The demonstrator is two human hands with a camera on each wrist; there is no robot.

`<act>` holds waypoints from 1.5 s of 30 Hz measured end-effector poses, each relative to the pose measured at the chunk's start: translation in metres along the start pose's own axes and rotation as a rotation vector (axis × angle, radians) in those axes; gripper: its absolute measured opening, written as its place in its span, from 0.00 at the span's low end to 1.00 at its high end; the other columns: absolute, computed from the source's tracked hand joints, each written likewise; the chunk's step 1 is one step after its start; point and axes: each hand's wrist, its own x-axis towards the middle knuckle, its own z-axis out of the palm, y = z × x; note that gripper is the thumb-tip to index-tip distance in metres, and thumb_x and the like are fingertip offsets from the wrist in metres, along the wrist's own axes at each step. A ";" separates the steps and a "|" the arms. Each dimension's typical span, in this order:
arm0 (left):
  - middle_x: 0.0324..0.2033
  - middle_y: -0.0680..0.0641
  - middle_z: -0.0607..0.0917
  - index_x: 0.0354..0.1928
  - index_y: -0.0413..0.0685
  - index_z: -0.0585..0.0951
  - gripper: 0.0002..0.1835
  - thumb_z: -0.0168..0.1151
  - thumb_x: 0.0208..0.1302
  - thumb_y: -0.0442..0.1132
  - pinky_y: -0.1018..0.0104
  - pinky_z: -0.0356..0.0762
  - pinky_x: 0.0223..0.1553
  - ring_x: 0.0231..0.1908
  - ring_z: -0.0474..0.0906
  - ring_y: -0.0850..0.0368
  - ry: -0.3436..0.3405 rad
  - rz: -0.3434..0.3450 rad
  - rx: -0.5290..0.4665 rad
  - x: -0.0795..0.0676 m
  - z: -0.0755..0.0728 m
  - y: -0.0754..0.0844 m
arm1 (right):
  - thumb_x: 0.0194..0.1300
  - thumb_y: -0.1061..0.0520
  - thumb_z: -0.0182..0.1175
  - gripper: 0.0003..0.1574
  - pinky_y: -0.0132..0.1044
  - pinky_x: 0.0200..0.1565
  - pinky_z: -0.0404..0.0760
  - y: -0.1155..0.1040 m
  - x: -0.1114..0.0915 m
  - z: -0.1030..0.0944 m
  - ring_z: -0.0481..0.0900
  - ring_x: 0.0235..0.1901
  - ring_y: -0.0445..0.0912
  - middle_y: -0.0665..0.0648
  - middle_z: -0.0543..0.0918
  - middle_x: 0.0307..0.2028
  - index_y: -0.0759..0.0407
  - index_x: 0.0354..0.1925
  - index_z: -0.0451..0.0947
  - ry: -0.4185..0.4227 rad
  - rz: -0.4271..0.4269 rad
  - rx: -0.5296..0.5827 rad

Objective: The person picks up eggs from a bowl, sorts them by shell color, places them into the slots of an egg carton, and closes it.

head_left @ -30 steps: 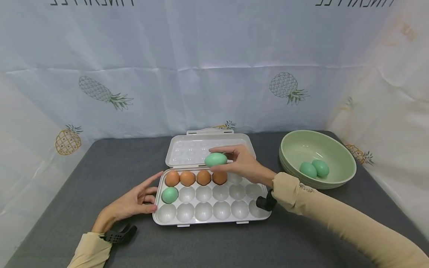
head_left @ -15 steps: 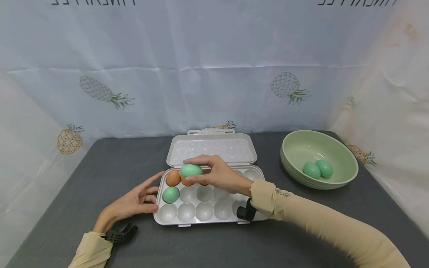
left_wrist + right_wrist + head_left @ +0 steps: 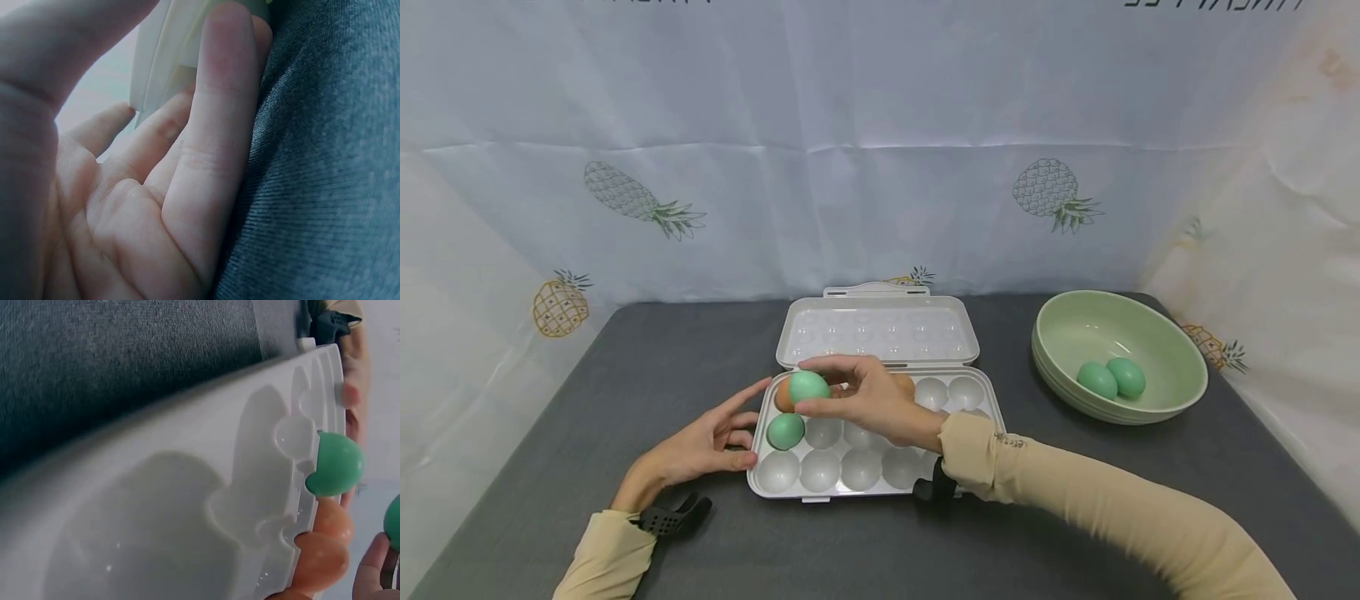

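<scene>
My right hand (image 3: 872, 404) pinches a green egg (image 3: 808, 388) between thumb and fingers, above the left end of a white egg carton (image 3: 859, 469). In the right wrist view the held egg (image 3: 394, 522) shows at the edge, apart from the carton. My left hand (image 3: 696, 446) rests on the carton's left side, thumb at the front and index finger at the back. One green egg (image 3: 786, 432) sits in the middle row's leftmost cup. Orange eggs (image 3: 784, 396) occupy the back row, partly hidden by the right hand and held egg.
Behind the cups, the carton's lid (image 3: 880, 329) lies open. A pale green bowl (image 3: 1165, 358) with two green eggs (image 3: 1097, 380) stands at the right of the dark grey table (image 3: 700, 558). A pineapple-print curtain (image 3: 850, 208) hangs behind.
My right hand has carried the green egg leftward and somewhat lower, from over the carton's middle to over its left end. The left hand stays at the carton's side.
</scene>
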 end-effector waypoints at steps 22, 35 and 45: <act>0.63 0.58 0.79 0.82 0.51 0.33 0.54 0.61 0.71 0.28 0.67 0.83 0.47 0.48 0.85 0.63 -0.018 0.023 -0.023 0.002 0.000 0.000 | 0.52 0.63 0.79 0.25 0.28 0.52 0.82 0.024 -0.008 0.008 0.84 0.46 0.38 0.57 0.89 0.49 0.62 0.51 0.87 0.052 -0.042 -0.278; 0.63 0.57 0.80 0.82 0.49 0.32 0.53 0.60 0.72 0.27 0.67 0.84 0.47 0.49 0.85 0.62 -0.019 0.034 -0.025 0.001 0.001 -0.003 | 0.48 0.64 0.81 0.22 0.31 0.44 0.83 0.034 -0.012 0.007 0.82 0.39 0.44 0.57 0.90 0.39 0.64 0.45 0.89 0.029 -0.244 -0.532; 0.63 0.57 0.79 0.82 0.49 0.33 0.54 0.61 0.71 0.27 0.66 0.83 0.47 0.49 0.85 0.62 -0.016 0.038 -0.027 0.001 0.001 -0.002 | 0.54 0.62 0.78 0.25 0.33 0.53 0.84 0.028 -0.016 0.005 0.86 0.48 0.49 0.61 0.89 0.47 0.67 0.51 0.87 0.048 -0.203 -0.471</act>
